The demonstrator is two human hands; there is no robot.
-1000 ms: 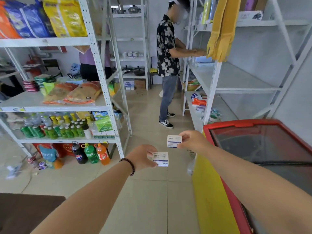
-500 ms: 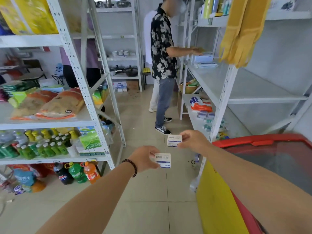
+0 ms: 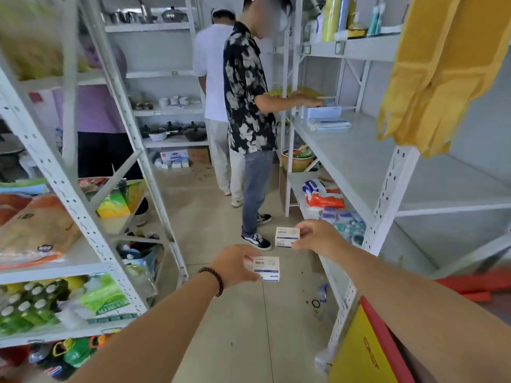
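Left hand [image 3: 235, 265], beaded band at the wrist, fingers and thumb clamped on the lower white box [image 3: 266, 268]; right hand [image 3: 318, 237] pinching the upper white box [image 3: 287, 237] by its right edge. Both boxes held in the air over the aisle floor [image 3: 243, 327], left of the white shelf rack [image 3: 392, 183]; upper box nearer the rack, lower box further left of it, the two apart. Person in a patterned shirt [image 3: 246, 100] stands at the rack's far end, hands on its shelf.
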